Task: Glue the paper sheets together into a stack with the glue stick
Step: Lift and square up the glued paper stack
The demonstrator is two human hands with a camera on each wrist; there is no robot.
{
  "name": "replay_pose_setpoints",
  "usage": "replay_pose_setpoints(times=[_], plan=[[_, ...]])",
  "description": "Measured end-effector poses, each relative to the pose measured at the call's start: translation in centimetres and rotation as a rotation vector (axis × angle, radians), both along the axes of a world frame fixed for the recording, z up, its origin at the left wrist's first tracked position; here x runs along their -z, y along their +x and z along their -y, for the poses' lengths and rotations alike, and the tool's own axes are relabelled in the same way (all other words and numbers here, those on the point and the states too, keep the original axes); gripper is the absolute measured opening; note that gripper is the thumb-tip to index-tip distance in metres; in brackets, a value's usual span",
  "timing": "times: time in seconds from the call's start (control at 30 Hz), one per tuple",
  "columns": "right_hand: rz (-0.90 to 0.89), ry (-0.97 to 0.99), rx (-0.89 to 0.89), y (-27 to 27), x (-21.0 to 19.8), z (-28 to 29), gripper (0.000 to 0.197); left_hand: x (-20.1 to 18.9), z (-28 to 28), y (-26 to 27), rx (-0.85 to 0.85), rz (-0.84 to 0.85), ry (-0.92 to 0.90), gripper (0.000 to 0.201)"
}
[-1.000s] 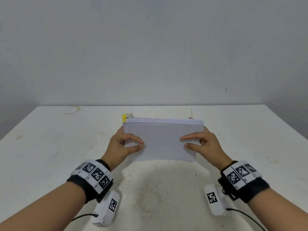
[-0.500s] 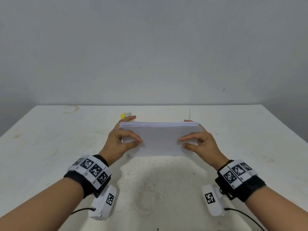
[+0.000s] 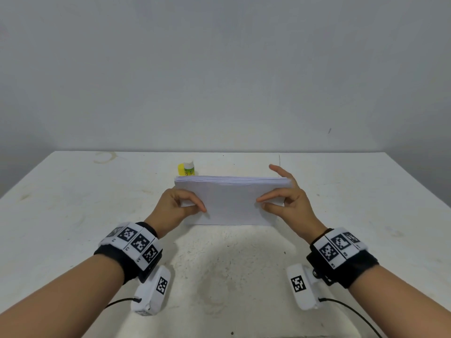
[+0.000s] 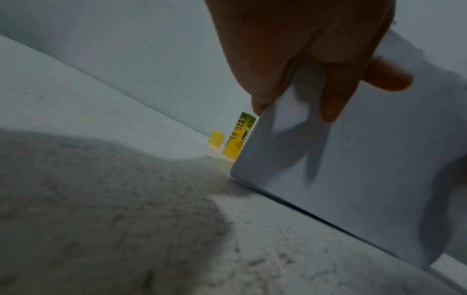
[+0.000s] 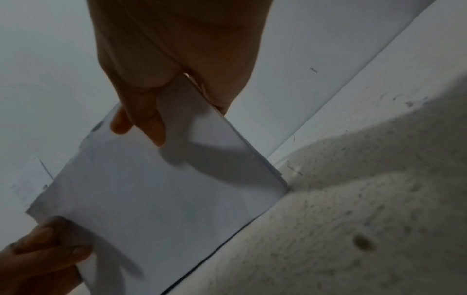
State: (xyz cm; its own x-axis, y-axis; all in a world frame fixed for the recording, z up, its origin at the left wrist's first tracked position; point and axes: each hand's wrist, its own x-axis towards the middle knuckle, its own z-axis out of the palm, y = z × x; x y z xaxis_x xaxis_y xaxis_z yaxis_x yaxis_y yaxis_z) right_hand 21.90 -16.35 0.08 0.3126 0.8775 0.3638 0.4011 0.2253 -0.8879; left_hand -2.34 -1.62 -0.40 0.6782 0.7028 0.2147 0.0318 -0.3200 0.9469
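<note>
On the white worktop the light, floppy stack of paper stood on edge, left hand and right hand each pinching an end, best held there.

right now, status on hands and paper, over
Left hand and right hand pinch paper stack, stood on edge on table. Glue stick uncapped behind it.

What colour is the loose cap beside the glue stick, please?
Yellow; the cap beside the glue stick shows best in the left wrist view.

Head view looks down-forward over table; wrist views close, low; all share paper stack.
</note>
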Motion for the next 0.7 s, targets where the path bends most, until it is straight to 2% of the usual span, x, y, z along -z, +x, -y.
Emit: replay_pose_setpoints(times=[0.2,0.33,0.47,0.57,0.7], plan=[[0.002,-0.196,-0.086,0.4,-0.1,0.0,0.045,1.0,-0.4,-0.4,0.008,-0.125,0.074,0.061],[0.063,-0.229,-0.045,0.8,0.2,-0.2,0.038,1.1,-0.6,-0.3,0.001,-0.163,0.113,0.062],[0.049,-0.268,-0.07,0.5,0.8,-0.1,0.044,1.4,-0.4,-0.5,0.042,-0.205,0.122,0.062],[0.056,-0.171,-0.064,0.8,0.3,0.2,0.04,1.1,-0.7,-0.8,0.036,-0.171,0.147,0.059],[0.096,0.058,-0.034,1.2,-0.9,0.2,0.019,0.8,-0.8,-0.7,0.034,-0.138,0.169,0.06]])
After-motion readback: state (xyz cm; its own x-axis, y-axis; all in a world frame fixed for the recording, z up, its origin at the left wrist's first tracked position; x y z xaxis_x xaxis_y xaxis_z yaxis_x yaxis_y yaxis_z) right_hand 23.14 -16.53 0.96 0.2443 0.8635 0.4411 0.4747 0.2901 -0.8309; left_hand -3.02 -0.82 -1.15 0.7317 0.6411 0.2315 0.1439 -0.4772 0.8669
